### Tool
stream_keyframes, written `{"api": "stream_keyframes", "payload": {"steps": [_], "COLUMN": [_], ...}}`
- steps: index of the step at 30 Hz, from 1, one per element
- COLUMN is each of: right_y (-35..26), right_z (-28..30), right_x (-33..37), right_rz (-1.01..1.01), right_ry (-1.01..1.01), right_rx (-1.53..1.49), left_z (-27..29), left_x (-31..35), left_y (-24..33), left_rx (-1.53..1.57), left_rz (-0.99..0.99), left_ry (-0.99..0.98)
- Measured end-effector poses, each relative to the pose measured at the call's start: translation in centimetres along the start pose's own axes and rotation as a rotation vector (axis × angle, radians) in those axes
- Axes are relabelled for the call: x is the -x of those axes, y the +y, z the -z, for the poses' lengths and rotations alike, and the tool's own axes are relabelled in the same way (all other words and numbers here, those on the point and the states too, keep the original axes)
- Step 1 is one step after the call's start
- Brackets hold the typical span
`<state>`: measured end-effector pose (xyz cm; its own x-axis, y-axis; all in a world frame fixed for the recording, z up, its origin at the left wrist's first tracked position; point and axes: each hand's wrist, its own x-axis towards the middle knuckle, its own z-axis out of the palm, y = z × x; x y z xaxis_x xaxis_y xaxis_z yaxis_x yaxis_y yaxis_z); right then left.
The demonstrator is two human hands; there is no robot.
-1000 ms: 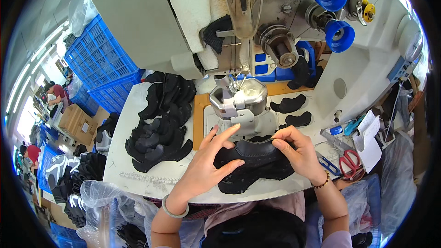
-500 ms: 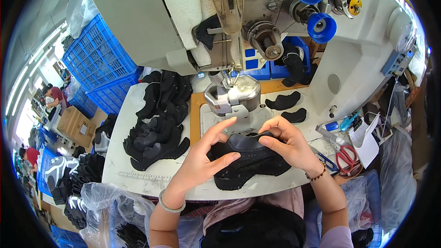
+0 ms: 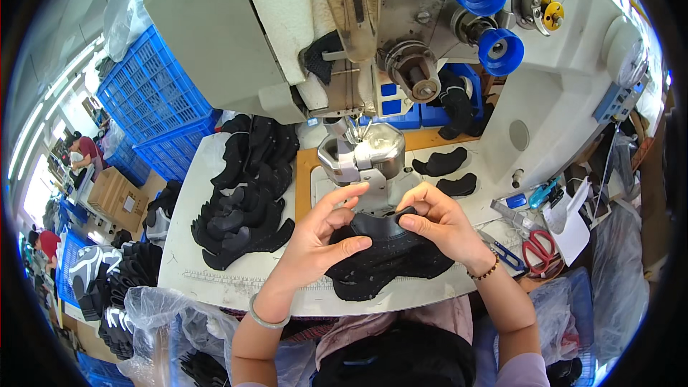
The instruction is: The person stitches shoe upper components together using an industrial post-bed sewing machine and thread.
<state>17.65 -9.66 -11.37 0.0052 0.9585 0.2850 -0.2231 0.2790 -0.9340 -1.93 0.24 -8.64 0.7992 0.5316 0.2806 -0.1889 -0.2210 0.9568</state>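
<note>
A black fabric piece (image 3: 390, 261), which looks like a shoe upper, is held up in front of the sewing machine's metal post (image 3: 373, 179). Along its top edge runs a smooth, curved black strip (image 3: 378, 227). My right hand (image 3: 441, 226) pinches the strip's right end between thumb and fingers. At the left end, the thumb of my left hand (image 3: 315, 236) lies on the near face, other fingers curl behind, and the index finger points up. The piece's lower part hangs over the table's near edge. Its far side is hidden.
Stacked black pieces (image 3: 247, 215) lie at the left, and two small curved black pieces (image 3: 444, 163) right of the post. Red-handled scissors (image 3: 539, 251), dark-blue snips (image 3: 505, 252) and a white paper (image 3: 570, 226) are at right. Blue crates (image 3: 154, 93) stand beyond the table.
The view has shifted slightly. The strip's top edge now dips more in the middle, and my right fingers have shifted a little along its right end. Both hands keep the piece.
</note>
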Motion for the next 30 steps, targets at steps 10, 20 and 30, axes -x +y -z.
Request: {"api": "stream_keyframes", "payload": {"steps": [10,20,30], "right_y": [-0.4,-2.9,-3.6], "right_z": [-2.1,-2.4,4.8], "right_x": [0.2,2.7,0.3], "right_rz": [0.136,0.735,0.123], "right_ry": [0.087,0.157,0.648], "right_rx": [0.553,1.236,1.234], "left_z": [1.6,6.5,13.5], "left_x": [2.0,9.2,11.9], "left_y": [0.5,1.2,-4.7], "left_rx": [-0.203,-0.687,-1.249], "left_rz": [0.047,0.173,0.312], "left_ry": [-0.037,0.32,0.643]}}
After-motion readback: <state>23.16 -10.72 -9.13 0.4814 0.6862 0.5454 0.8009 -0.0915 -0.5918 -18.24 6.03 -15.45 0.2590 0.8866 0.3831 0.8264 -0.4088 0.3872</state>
